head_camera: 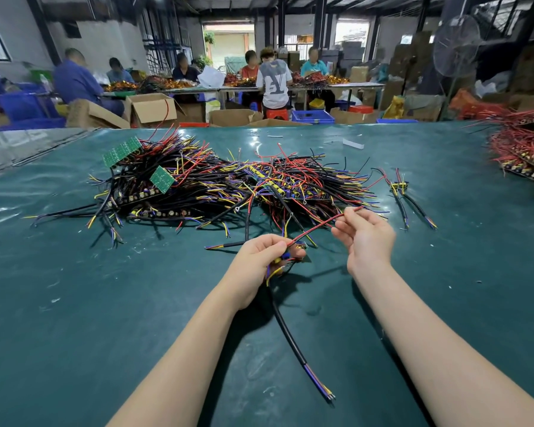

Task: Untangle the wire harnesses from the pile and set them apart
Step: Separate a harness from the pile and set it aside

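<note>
A big tangled pile of wire harnesses (216,183), black, red, yellow and blue, lies across the middle of the green table (74,303). In front of the pile, my left hand (259,266) grips one harness by its small connector end. Its black cable (293,340) trails toward me over the table. My right hand (364,235) pinches the red wire (318,226) of that same harness, stretched taut between both hands. Two separated harnesses (404,195) lie apart to the right of the pile.
Green circuit boards (122,151) stick out of the pile's left side. Another red wire heap (524,146) sits at the far right table edge. Beyond the table, several people work at benches among cardboard boxes (151,109) and blue crates (312,116).
</note>
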`<state>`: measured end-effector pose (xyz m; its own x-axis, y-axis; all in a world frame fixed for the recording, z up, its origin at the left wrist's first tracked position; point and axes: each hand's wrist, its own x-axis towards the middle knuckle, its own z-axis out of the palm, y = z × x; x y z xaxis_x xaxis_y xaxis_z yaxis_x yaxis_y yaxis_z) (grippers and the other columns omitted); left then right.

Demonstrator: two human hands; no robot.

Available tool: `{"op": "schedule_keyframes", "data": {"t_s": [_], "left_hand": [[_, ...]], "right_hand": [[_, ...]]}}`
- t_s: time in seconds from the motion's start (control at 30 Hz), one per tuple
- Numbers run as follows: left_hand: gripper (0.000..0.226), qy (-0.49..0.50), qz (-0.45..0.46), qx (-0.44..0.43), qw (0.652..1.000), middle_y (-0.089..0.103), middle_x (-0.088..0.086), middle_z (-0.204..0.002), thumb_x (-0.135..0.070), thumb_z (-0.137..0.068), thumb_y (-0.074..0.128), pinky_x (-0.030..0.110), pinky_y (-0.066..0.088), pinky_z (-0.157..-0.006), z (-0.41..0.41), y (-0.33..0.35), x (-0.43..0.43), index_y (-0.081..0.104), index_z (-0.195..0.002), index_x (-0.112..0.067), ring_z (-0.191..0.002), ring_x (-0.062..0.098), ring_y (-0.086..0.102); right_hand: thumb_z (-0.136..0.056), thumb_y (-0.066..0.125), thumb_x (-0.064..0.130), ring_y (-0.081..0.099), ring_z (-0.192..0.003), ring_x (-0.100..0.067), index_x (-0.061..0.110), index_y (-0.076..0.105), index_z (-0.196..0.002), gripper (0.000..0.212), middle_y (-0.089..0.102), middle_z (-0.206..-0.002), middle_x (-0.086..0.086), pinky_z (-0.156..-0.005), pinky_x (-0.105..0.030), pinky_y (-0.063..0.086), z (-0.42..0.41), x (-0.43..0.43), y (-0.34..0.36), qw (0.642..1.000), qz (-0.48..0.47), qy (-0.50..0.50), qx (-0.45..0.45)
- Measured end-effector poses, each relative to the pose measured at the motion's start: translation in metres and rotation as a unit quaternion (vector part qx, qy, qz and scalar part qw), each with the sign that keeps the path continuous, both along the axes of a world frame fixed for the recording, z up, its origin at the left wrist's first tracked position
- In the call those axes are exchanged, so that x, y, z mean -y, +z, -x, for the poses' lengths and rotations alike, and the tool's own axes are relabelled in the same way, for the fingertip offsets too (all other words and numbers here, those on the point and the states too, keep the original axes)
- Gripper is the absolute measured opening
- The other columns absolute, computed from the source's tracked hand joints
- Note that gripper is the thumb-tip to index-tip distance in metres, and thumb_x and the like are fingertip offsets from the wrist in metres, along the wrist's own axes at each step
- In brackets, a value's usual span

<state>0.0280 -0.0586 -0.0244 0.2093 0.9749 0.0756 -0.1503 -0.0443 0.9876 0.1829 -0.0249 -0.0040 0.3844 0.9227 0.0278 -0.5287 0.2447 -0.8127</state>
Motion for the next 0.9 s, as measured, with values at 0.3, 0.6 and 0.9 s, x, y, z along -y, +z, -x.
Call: {"op": "schedule_keyframes", "data": {"t_s": [0.3,0.6,0.9], "left_hand": [[0.023,0.048,0.018,0.024,0.998,0.072,-0.004,-0.069,-0.009,-0.095,0.046,0.012,0.047,-0.052,0.002,-0.002,-0.003,0.065,-0.082,-0.013,-0.064,0.000,0.066],[0.021,0.020,0.023,0.016,0.999,0.072,-0.005,-0.069,-0.008,-0.095,0.045,0.010,0.046,-0.053,0.001,-0.002,-0.001,0.063,-0.086,-0.013,-0.067,-0.001,0.067],[0.019,0.070,0.022,0.083,0.994,0.070,-0.001,-0.062,-0.002,-0.094,0.045,0.012,0.047,-0.049,0.002,0.000,-0.003,0.061,-0.086,-0.007,-0.048,0.000,0.059]], "right_hand": [[-0.093,0.047,0.000,0.052,-0.034,-0.006,0.008,0.051,-0.066,0.028,0.056,-0.040,0.004,-0.040,-0.019,0.048,-0.006,-0.006,-0.001,0.996,-0.023,-0.044,0.079],[-0.089,0.048,-0.004,0.049,-0.033,-0.004,0.008,0.051,-0.064,0.028,0.052,-0.036,0.006,-0.037,-0.017,0.045,-0.011,-0.008,0.001,0.995,-0.014,-0.072,0.062],[-0.098,0.040,0.032,0.046,-0.030,-0.004,0.007,0.056,-0.072,0.040,0.054,-0.039,0.003,-0.035,-0.016,0.043,0.005,0.002,0.001,0.998,0.053,0.021,0.012]]}}
